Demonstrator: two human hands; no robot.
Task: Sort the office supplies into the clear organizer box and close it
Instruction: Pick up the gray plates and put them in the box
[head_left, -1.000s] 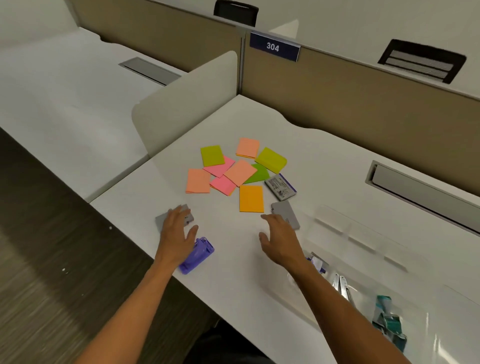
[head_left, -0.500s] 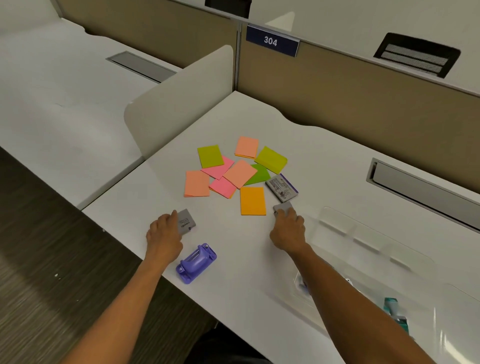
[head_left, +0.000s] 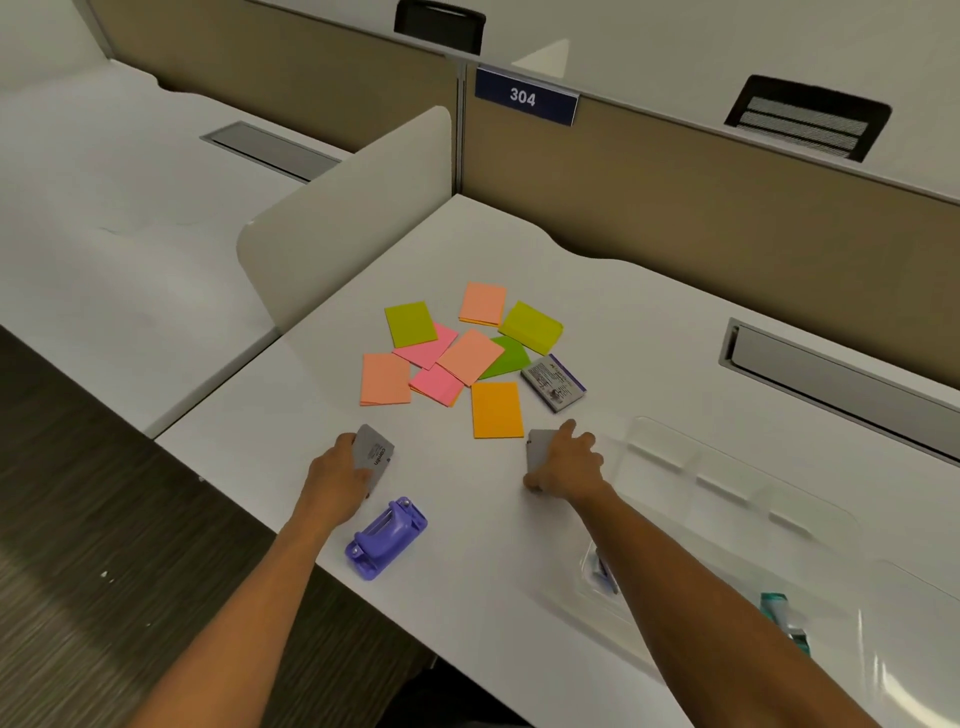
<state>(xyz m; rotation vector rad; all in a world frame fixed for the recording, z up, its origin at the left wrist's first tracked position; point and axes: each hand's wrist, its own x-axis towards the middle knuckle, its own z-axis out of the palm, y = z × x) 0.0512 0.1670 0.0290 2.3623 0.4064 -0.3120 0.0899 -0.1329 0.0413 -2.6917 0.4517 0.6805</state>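
Several coloured sticky-note pads (head_left: 470, 356) lie scattered in the middle of the white desk (head_left: 519, 545). My left hand (head_left: 335, 475) grips a small grey box (head_left: 375, 457) tilted up off the desk. My right hand (head_left: 566, 460) holds a second grey box (head_left: 539, 448) near the orange pad (head_left: 497, 409). A third small box with a purple edge (head_left: 553, 382) lies beyond it. A purple hole punch (head_left: 387, 535) sits near the front edge. The clear organizer box (head_left: 727, 499) stands open at the right, with a teal item (head_left: 784, 621) inside.
A white divider panel (head_left: 343, 208) rises at the desk's left side. Tan partition walls with a "304" sign (head_left: 524, 96) close off the back. A grey cable slot (head_left: 831, 384) lies at the far right. Dark floor lies to the left.
My left hand has lifted and tilted its grey box. My right hand has closed round the other grey box. The view has shifted slightly.
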